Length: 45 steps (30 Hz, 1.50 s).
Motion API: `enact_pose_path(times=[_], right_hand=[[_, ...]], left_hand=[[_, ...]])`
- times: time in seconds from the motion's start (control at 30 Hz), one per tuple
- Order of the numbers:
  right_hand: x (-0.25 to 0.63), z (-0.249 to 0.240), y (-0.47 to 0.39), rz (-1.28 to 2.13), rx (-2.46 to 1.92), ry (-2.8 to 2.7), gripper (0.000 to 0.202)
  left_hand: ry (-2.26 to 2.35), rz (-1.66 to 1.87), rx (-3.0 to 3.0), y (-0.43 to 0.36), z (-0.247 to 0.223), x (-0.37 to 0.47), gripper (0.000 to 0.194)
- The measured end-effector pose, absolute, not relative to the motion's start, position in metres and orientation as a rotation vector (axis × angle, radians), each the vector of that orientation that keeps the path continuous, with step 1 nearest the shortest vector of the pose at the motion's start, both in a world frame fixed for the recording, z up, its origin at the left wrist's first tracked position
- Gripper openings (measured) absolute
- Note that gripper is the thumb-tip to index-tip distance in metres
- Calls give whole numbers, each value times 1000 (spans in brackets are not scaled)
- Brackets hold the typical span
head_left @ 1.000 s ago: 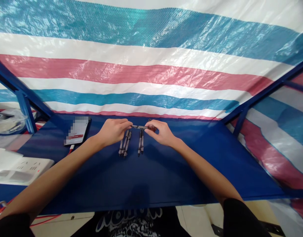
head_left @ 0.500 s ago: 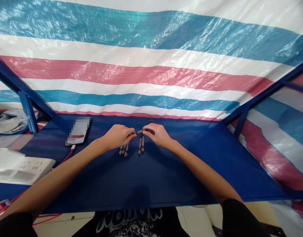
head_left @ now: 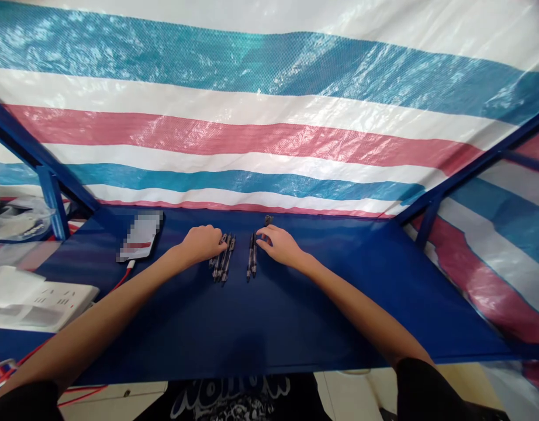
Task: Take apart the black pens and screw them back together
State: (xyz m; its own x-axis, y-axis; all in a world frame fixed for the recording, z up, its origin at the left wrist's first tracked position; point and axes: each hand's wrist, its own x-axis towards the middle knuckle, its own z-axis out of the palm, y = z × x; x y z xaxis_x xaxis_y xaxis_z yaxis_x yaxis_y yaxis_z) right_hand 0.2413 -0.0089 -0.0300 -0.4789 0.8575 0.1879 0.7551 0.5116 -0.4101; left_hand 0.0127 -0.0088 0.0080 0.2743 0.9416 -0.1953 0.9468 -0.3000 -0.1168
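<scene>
Several slim dark pens with clear barrels [head_left: 224, 264] lie side by side on the blue tabletop [head_left: 252, 327], beneath the fingers of my left hand [head_left: 201, 242]. That hand is curled, with its thumb and forefinger at the upper end of one pen; its other fingers are hidden. Two more pens [head_left: 251, 257] lie close together a little to the right. Beside their upper ends is my right hand [head_left: 280, 243], thumb and forefinger apart, with nothing visible between them. Just beyond it sit small dark pieces [head_left: 268, 220], too small to make out.
A phone [head_left: 141, 235] with a red charging cable [head_left: 121, 279] lies at the left. Nearer on that side is a white power strip [head_left: 45, 298]. Blue frame bars [head_left: 50, 199] flank the tabletop, and a striped plastic sheet [head_left: 261, 134] hangs behind it.
My hands have moved apart from the pen they both held. A pen now lies at the right of the left-hand group, by my left thumb. My right fingers have opened.
</scene>
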Motion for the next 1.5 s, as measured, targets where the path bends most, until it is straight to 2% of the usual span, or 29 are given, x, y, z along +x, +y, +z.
enact_pose_path(times=[0.33,0.63,1.07,1.17,1.3,1.4,1.5], right_hand=[[239,-35,-11,377,-1341,-2459,23],[231,-38,-21,367,-1215,-2676,46],[228,-37,-26,261,-1279,-2663,30],[225,-38,-27,215,-1345,-2642,30],[224,-42,-25,241,-1452,-2572,23],[225,-44,-21,343,-1492,-2439,19],[227,-45,-17,494,-1480,-2270,14]], left_hand=[[1821,-403,2407,-1,1,9,49],[1743,-291,2356,2,-1,6,55],[1761,-165,2437,2,-14,10,50],[1796,-13,2470,0,-14,14,49],[1755,445,2465,-6,-22,22,49],[1616,763,2394,-10,-36,26,52],[1491,921,2328,-11,-45,26,51]])
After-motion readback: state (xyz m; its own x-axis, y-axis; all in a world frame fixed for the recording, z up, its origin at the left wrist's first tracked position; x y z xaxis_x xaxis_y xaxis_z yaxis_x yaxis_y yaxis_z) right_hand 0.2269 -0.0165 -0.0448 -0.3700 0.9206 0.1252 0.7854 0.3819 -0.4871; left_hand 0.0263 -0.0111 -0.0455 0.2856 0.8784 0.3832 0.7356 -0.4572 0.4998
